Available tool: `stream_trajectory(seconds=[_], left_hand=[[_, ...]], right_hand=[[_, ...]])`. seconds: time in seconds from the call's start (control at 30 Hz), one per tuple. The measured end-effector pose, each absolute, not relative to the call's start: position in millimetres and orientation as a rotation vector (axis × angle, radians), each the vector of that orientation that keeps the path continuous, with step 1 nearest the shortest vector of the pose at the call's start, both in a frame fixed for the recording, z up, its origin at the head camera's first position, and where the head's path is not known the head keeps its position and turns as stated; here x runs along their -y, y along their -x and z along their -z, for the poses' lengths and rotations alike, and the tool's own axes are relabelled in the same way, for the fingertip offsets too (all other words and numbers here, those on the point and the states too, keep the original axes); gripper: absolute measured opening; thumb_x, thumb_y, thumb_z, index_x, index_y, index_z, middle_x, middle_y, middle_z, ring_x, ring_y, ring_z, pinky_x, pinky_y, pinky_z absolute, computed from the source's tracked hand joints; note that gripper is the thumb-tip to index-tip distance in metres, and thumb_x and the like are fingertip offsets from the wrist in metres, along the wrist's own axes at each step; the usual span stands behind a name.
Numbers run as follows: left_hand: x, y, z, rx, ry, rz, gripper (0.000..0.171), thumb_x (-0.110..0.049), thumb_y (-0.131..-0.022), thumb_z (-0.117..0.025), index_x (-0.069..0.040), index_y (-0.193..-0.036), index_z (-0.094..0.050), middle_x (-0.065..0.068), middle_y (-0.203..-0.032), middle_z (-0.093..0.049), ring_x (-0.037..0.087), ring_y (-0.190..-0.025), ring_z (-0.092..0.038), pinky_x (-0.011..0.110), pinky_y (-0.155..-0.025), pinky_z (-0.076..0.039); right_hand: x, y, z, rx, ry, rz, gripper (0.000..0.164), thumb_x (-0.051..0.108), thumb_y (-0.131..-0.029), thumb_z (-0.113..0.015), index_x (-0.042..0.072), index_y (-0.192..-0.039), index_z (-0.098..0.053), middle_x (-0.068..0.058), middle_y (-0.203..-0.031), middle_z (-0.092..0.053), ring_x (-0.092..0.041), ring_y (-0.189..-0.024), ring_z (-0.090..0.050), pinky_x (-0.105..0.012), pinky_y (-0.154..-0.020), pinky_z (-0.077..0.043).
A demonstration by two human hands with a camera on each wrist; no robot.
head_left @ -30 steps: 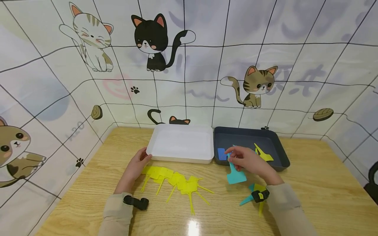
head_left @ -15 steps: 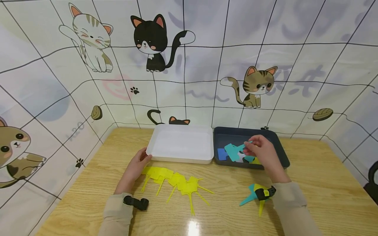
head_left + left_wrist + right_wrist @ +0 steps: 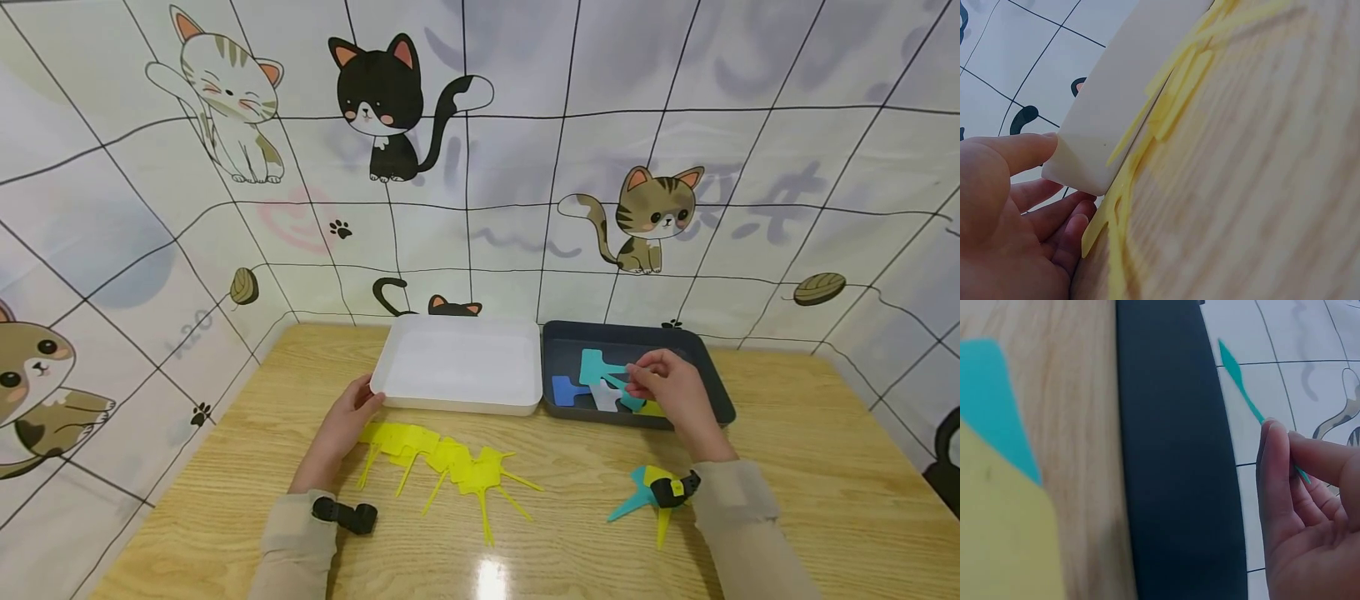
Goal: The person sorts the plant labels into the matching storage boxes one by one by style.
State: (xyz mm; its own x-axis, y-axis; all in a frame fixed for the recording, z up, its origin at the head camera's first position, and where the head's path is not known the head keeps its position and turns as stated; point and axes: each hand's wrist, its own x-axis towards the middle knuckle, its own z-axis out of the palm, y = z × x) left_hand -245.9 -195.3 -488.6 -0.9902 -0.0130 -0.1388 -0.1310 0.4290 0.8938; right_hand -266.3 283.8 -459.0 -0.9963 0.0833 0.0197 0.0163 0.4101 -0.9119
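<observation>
My right hand pinches a turquoise T-shaped plant label by its thin stem, over the dark tray. In the right wrist view the label stands edge-on between thumb and fingertips. Inside the dark tray lie a blue label, a whitish one and a yellow one, partly hidden by the hand. At the front left corner of the white tray, my left hand holds the rim, thumb on its wall and fingers curled below.
An overlapping row of yellow plant labels lies in front of the white tray, stems toward me. Turquoise and yellow labels lie under my right wrist. A cat-printed cloth rises behind the wooden table.
My right hand has moved from the dark tray's front edge back and right over it; the turquoise label it pinches has turned, its broad end now pointing left. The left hand stays put.
</observation>
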Motion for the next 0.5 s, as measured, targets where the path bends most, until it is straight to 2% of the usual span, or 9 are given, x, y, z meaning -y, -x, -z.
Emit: stream_trajectory(seconds=[0.13, 0.17, 0.37, 0.5], left_hand=[[195.7, 245.3, 489.1, -2.556, 0.126, -1.62, 0.07, -0.051, -0.09, -0.049, -0.019, -0.146, -0.022, 0.007, -0.148, -0.029, 0.027, -0.135, -0.028, 0.048, -0.109, -0.024], [195.9, 245.3, 489.4, -2.554, 0.127, -1.624, 0.07, -0.051, -0.09, -0.049, -0.019, -0.146, -0.023, 0.007, -0.148, -0.029, 0.027, -0.135, -0.028, 0.048, -0.109, -0.024], [196.3, 245.2, 490.0, -2.536, 0.126, -1.636, 0.07, -0.052, -0.089, -0.049, -0.019, -0.146, -0.023, 0.006, -0.149, -0.028, 0.027, -0.136, -0.027, 0.048, -0.11, -0.023], [196.6, 245.7, 490.1, -2.539, 0.127, -1.635, 0.07, -0.051, -0.09, -0.049, -0.018, -0.146, -0.022, 0.007, -0.149, -0.028, 0.027, -0.136, -0.027, 0.048, -0.11, -0.023]], right_hand=[[-298.1, 287.2, 494.5, 2.539, 0.107, -1.679, 0.061, 0.064, -0.072, -0.06, 0.013, -0.104, -0.055, -0.011, -0.099, -0.062, -0.021, -0.079, -0.067, -0.023, -0.066, -0.055], [-300.2, 289.9, 500.0, 2.538, 0.092, -1.665, 0.061, 0.064, -0.073, -0.06, 0.013, -0.104, -0.056, -0.01, -0.099, -0.062, -0.02, -0.079, -0.067, -0.022, -0.064, -0.054], [-292.7, 277.9, 484.0, 2.616, 0.074, -1.624, 0.051, 0.052, -0.083, -0.058, 0.01, -0.11, -0.061, -0.007, -0.1, -0.066, -0.015, -0.081, -0.067, -0.019, -0.065, -0.053], [-281.8, 262.9, 464.6, 2.687, 0.029, -1.566, 0.045, 0.042, -0.091, -0.053, 0.007, -0.119, -0.059, -0.009, -0.105, -0.066, -0.017, -0.085, -0.066, -0.027, -0.068, -0.054]])
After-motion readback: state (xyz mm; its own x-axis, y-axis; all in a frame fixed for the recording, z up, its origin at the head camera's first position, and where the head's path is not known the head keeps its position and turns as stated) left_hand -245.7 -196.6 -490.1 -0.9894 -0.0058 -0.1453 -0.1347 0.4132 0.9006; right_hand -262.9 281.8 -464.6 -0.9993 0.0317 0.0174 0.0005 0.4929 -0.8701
